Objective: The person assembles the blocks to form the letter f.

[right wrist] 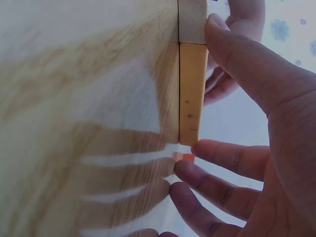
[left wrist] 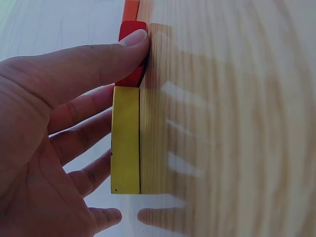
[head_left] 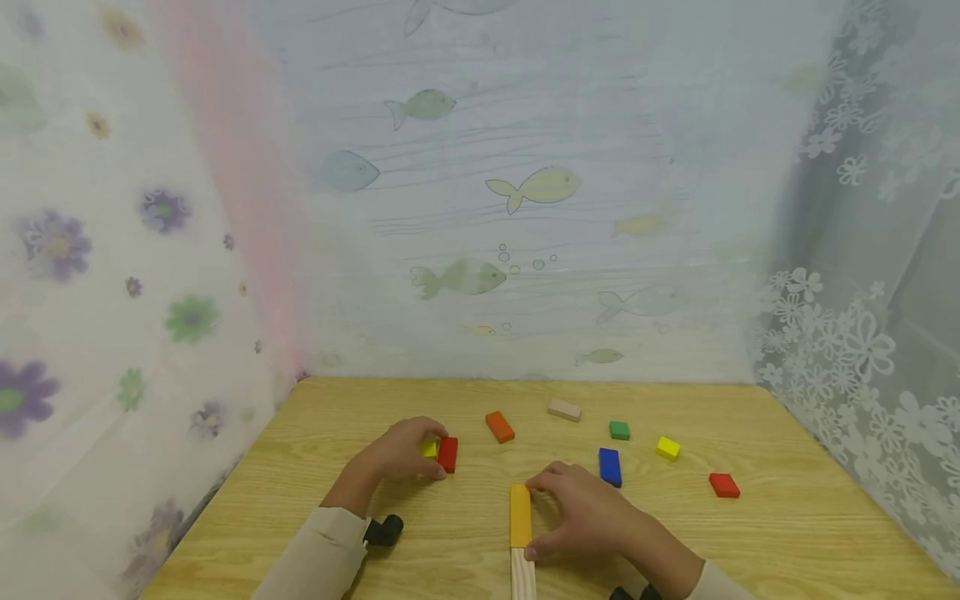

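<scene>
On the left of the table, my left hand [head_left: 405,448] holds a red block [head_left: 447,455], the thumb at its near end and a finger at its far end. A yellow block [left wrist: 126,140] sits against the red one, partly covered by the hand in the head view. At the front middle, my right hand [head_left: 581,508] touches a yellow-orange block [head_left: 520,517], an index fingertip by its far end. The right thumb lies at the seam where a plain wooden block [head_left: 523,575] meets it end to end. The other right fingers extend, holding nothing.
Behind the hands lie an orange block [head_left: 499,427] and a beige block [head_left: 564,409]. To the right are a blue block [head_left: 610,467], a green block [head_left: 619,430], a small yellow block [head_left: 668,448] and another red block [head_left: 724,485]. Patterned curtains [head_left: 525,333] surround the table.
</scene>
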`<state>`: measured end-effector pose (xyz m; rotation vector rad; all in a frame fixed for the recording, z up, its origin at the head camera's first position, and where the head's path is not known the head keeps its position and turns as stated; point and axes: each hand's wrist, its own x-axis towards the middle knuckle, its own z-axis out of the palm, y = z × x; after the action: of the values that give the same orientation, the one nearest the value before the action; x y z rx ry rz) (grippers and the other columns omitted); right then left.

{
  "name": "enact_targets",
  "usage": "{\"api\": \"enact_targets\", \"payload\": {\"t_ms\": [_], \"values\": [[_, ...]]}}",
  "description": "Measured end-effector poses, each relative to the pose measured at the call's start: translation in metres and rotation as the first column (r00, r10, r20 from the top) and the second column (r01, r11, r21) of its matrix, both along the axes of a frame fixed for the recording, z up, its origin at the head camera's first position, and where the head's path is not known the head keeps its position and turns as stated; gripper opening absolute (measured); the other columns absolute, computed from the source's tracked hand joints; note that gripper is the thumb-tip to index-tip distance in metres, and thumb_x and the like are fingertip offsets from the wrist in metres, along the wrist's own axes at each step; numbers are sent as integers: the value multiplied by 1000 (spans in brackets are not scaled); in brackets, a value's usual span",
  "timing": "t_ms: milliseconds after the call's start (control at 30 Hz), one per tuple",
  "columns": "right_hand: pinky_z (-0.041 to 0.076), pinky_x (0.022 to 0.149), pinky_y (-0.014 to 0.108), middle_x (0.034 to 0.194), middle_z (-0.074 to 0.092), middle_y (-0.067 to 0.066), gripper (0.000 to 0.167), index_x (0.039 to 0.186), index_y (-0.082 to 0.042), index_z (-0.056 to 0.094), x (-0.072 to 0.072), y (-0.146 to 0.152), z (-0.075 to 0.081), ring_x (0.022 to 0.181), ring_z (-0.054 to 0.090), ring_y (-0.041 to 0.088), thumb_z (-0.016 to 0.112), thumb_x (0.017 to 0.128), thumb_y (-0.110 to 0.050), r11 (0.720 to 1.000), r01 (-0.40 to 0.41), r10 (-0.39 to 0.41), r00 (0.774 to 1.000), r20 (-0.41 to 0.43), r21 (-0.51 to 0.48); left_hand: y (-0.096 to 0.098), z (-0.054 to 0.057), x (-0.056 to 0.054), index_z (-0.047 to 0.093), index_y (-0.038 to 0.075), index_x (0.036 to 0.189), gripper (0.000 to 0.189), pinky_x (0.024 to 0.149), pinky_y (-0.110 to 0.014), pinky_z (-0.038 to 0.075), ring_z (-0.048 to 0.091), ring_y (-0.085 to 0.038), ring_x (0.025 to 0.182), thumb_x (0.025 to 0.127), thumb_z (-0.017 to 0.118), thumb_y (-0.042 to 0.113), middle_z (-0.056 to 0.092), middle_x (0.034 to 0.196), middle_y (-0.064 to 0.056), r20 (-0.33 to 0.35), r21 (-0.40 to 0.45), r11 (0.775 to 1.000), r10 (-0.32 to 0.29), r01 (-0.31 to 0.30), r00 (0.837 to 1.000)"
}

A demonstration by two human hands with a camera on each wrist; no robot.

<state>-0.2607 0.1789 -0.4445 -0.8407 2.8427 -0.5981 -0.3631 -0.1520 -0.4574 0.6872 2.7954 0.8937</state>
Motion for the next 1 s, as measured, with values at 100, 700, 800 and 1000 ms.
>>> {"api": "enact_targets", "payload": {"t_ms": [100,700,800,1000], "values": [[53,97,47,135,60,-3,88,140,-23,63,-1,0,0,121,60,24,77,72,-78,1000,-4,4,1000,2,-2,0,2,1,66,11,132,59,98,-51,50,57,-27,120,81,91,25,63,137,-6,-8,-4,1000,-1,1,1000],[53,97,46,134,62,-2,88,139,-21,64,0,1,2,120,60,24,78,72,-77,1000,-10,9,1000,-7,-13,4,3,2,66,16,131,60,109,-59,45,50,-38,138,79,92,29,61,143,-7,29,22,999,43,-44,999],[54,97,46,134,62,-1,88,138,-20,65,0,0,1,119,60,23,78,72,-77,1000,-12,12,1000,-12,-12,5,3,2,66,15,132,61,109,-58,45,50,-37,139,79,92,29,60,143,-7,27,32,999,33,-34,999],[53,98,47,134,62,-1,87,138,-21,65,0,0,1,120,60,24,79,72,-76,1000,-11,11,1000,-2,-10,9,5,5,65,14,132,62,109,-58,45,49,-37,139,79,92,31,58,145,-8,6,47,999,16,-16,1000]]}}
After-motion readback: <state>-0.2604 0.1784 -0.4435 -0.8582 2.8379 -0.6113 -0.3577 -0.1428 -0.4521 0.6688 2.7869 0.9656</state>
